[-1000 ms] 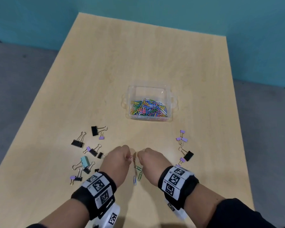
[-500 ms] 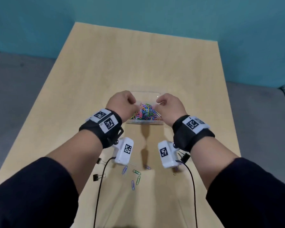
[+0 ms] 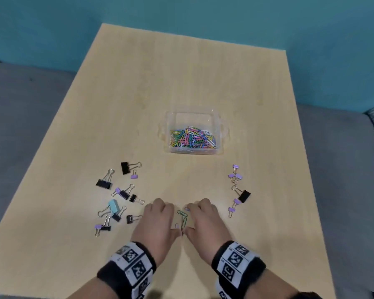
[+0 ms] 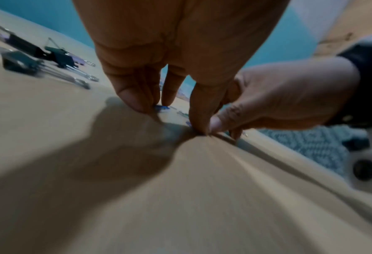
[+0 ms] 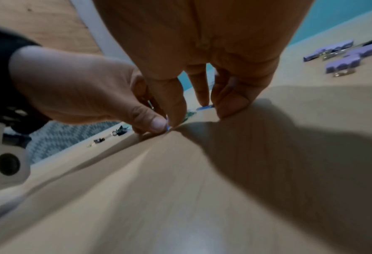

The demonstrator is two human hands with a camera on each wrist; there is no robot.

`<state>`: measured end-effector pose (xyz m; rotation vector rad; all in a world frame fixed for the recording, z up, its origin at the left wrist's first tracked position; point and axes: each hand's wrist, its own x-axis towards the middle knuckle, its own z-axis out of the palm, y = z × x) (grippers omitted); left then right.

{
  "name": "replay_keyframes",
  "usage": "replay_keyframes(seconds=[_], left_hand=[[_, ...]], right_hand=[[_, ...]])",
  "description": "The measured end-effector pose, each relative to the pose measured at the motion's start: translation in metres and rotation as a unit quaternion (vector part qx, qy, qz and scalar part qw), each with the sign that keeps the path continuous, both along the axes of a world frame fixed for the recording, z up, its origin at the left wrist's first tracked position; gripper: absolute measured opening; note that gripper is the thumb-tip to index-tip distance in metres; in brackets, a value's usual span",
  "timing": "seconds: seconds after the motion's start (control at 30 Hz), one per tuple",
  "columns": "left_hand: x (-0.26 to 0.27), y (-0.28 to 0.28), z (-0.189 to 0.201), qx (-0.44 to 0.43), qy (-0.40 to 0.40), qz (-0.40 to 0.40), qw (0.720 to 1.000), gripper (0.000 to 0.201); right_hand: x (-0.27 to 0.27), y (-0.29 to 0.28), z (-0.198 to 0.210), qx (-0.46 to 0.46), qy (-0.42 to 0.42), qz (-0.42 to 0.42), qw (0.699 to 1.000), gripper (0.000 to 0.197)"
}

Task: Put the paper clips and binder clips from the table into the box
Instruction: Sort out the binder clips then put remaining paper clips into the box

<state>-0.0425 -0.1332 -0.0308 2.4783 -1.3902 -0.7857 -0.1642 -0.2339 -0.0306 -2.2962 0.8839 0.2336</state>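
Observation:
A clear plastic box (image 3: 193, 113) at mid-table holds a heap of coloured paper clips (image 3: 191, 137). Near the front edge, loose green paper clips (image 3: 183, 216) and a small blue one (image 3: 176, 225) lie between my hands. My left hand (image 3: 171, 220) and right hand (image 3: 189, 221) arch over them, fingertips on the wood and thumbs nearly touching. The left wrist view shows the left hand (image 4: 169, 118) with a blue clip (image 4: 161, 107) at its fingertips. The right wrist view shows the right hand (image 5: 202, 116) with another blue clip (image 5: 204, 107) by its fingers. Neither hand lifts anything.
Black, purple and one pale blue binder clips (image 3: 117, 195) are scattered left of my hands. A smaller group of purple and black binder clips (image 3: 238, 188) lies to the right. The wooden table (image 3: 181, 72) ends at grey floor on both sides and a teal wall behind.
One second ago both hands pinched clips at the front. Half a second ago they were over the box. Now they are back at the front, set down around the loose clips.

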Motion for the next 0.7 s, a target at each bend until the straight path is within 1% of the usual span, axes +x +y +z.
replay_keyframes(seconds=[0.1, 0.2, 0.23, 0.33, 0.47, 0.63, 0.7], left_hand=[[-0.008, -0.001, -0.007, -0.028, -0.019, 0.001, 0.999, 0.035], [-0.006, -0.003, -0.006, -0.033, -0.003, 0.022, 0.999, 0.018], [-0.004, -0.003, -0.006, -0.036, 0.0, 0.023, 0.999, 0.016], [0.001, -0.004, -0.007, -0.041, 0.002, 0.031, 0.999, 0.018], [0.005, -0.007, -0.006, -0.01, -0.001, 0.032, 0.999, 0.022], [0.007, -0.009, -0.001, 0.006, -0.001, 0.012, 1.0, 0.027], [0.007, -0.01, 0.002, 0.015, -0.014, -0.004, 1.0, 0.023]], right_hand=[[0.008, 0.005, -0.002, -0.032, 0.0, 0.022, 0.999, 0.033], [0.014, 0.003, -0.002, -0.038, 0.0, 0.026, 0.999, 0.024], [0.016, 0.002, -0.002, -0.036, 0.002, 0.026, 0.999, 0.022], [0.023, -0.001, 0.0, -0.028, 0.013, 0.02, 0.999, 0.019], [0.03, -0.003, 0.003, -0.024, 0.049, 0.017, 0.998, 0.018], [0.037, -0.003, 0.01, -0.012, 0.085, 0.018, 0.996, 0.021], [0.039, -0.001, 0.011, -0.013, 0.089, 0.012, 0.996, 0.02]])
